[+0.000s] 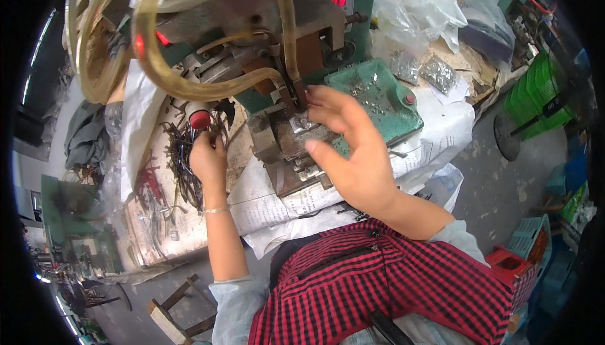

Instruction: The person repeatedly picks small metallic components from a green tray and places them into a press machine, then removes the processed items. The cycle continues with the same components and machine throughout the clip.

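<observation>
My left hand [208,159] reaches into a pile of thin dark metal strips [179,156] on the bench, just below a red push button [200,119]. Its fingers are bent and close together; what they hold, if anything, is hidden. My right hand [360,156] is at the tooling of a green press, thumb and fingers spread apart with nothing visible between them. Beside its fingertips, a small shiny metal piece [301,123] lies on the steel die block [283,146], under the upright punch [299,96].
A green tray [394,121] with scattered small metal bits adjoins the die on the right. Clear hoses [148,49] loop across the press. Bags of small parts [438,74] lie at the back right. Red-handled pliers [150,184] lie at left; a wooden stool [173,320] stands below.
</observation>
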Demonstrator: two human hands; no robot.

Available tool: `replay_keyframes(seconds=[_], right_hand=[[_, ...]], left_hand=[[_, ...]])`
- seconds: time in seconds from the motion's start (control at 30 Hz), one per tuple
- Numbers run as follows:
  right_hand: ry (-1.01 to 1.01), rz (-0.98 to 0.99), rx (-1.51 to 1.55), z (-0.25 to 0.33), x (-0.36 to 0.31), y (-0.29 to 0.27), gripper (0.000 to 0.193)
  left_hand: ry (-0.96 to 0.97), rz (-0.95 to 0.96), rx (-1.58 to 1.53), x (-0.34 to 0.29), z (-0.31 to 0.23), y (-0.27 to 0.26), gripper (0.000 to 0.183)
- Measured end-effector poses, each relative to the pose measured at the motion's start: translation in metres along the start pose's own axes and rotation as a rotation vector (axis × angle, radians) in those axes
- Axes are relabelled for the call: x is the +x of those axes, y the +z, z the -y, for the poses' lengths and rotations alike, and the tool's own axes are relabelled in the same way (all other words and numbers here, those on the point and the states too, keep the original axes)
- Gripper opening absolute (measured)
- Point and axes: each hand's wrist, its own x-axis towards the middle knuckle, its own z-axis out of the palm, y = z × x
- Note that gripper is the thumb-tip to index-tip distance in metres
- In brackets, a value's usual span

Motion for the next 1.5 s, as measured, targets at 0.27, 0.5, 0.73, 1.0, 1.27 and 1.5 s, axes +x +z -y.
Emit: replay_keyframes(seconds=[0.27, 0.5, 0.73, 1.0, 1.27, 1.5], right_hand=[[0.065, 0.066, -0.895, -0.085, 0.01, -0.129, 0.03], [-0.028, -0.17, -0.732, -0.086, 0.03, -0.147, 0.022], [0.085, 0.018, -1.004, -0.088, 0.009, -0.15, 0.012], [-0.066, -0.047, -1.308, -0.09, 0.004, -0.129, 0.012], [0.094, -0.231, -0.943, -0.081, 0.009, -0.125, 0.013], [0.046, -0.185, -0.927, -0.09, 0.001, -0.135, 0.016]], left_hand=[[0.865, -0.318, -0.545, -0.069, -0.138, -0.103, 0.023], [1.08, -0.394, -0.442, -0.063, -0.168, -0.078, 0.028], [1.099, -0.402, -0.47, -0.059, -0.167, -0.072, 0.02], [0.76, -0.277, -0.438, -0.111, -0.147, -0.104, 0.034], [0.402, -0.398, -0.068, -0.008, -0.073, -0.079, 0.007], [0.209, -0.054, 0.274, 0.007, 0.003, 0.048, 0.032]])
